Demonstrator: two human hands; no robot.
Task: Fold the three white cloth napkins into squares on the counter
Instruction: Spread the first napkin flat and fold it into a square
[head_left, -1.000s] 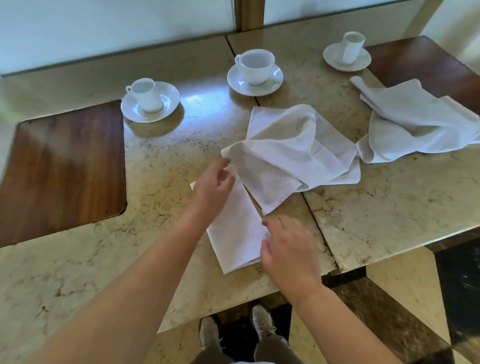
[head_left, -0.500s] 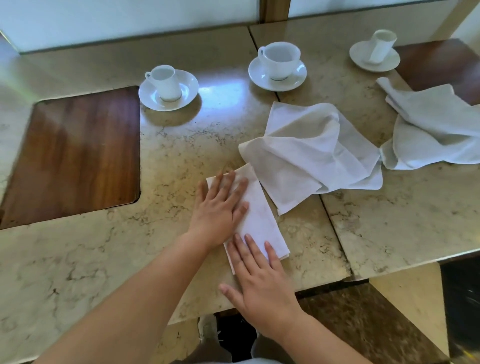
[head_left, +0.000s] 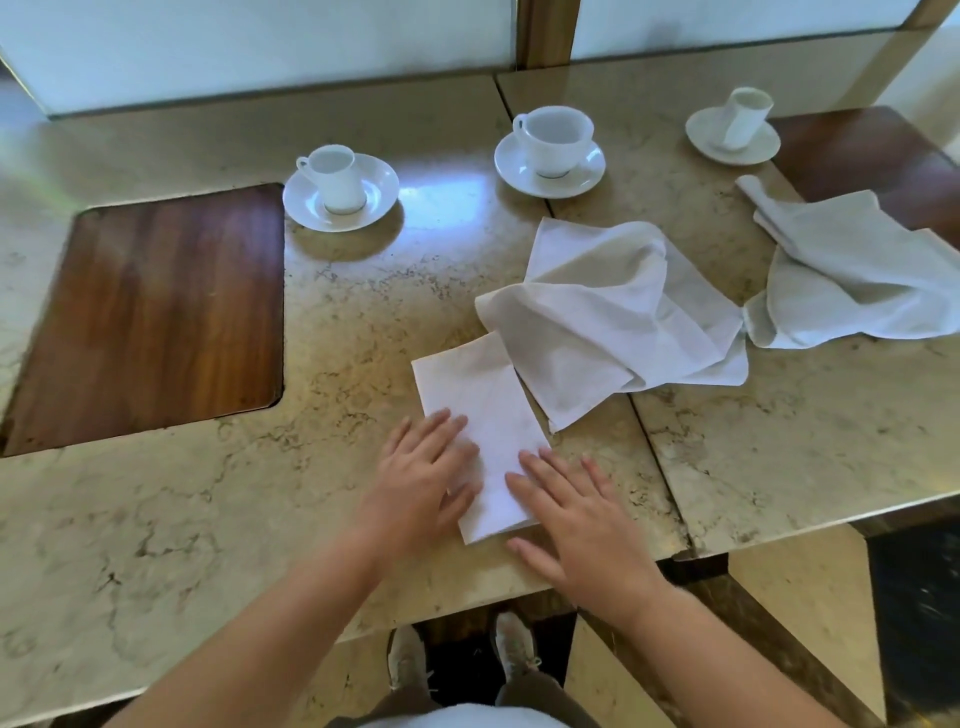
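- Seen from above, a person's left hand (head_left: 423, 475) and right hand (head_left: 574, 512) lie flat, fingers straight and slightly spread, on the near end of a folded napkin (head_left: 480, 410) on a marble tabletop (head_left: 332, 374).
- Neither hand grips anything; the left fingers (head_left: 441, 426) press the folded napkin's left edge and the right fingers (head_left: 535, 462) rest on its right corner.
- Folded into a long rectangle, the napkin points away from the person, its far right corner tucked under a second, crumpled napkin (head_left: 613, 322) that lies across the seam between two tabletop slabs.
- At the far right, a third napkin (head_left: 852, 275) lies loosely bunched, just beside the crumpled one, one end reaching over a dark wood inset (head_left: 872, 150).
- Along the back of the tabletop stand three white cups on saucers: a small cup (head_left: 335, 179) at left, a wider cup (head_left: 553, 137) in the middle, and a third cup (head_left: 743, 117) at right, which looks tilted.
- A larger wood panel (head_left: 150, 312) is set into the tabletop at left, well apart from the napkins.
- Below the tabletop's near edge, the person's two pale shoes (head_left: 410, 662) show on a dark floor.
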